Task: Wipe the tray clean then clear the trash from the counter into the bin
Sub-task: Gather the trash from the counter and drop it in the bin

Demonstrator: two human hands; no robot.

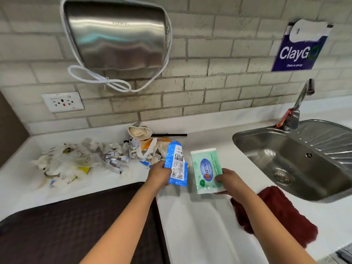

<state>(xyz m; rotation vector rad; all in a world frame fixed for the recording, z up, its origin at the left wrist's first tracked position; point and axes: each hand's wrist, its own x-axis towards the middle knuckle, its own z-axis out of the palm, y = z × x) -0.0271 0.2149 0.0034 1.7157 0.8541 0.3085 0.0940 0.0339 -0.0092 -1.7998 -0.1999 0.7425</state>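
Hands at a white counter (200, 225): the left hand (159, 175) pinches a blue wrapper (176, 164) beside the trash heap (76, 161), the right hand (228, 181) grips a green wipes pack (204, 168), which should be steadied while drawing one wipe for the dark tray (66, 225) at lower left.

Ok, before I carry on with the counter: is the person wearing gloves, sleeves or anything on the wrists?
No. Both forearms are bare as far as the frame shows. The left hand and right hand are ungloved. No watch, band or ring is visible, and no sleeve edge comes into view.
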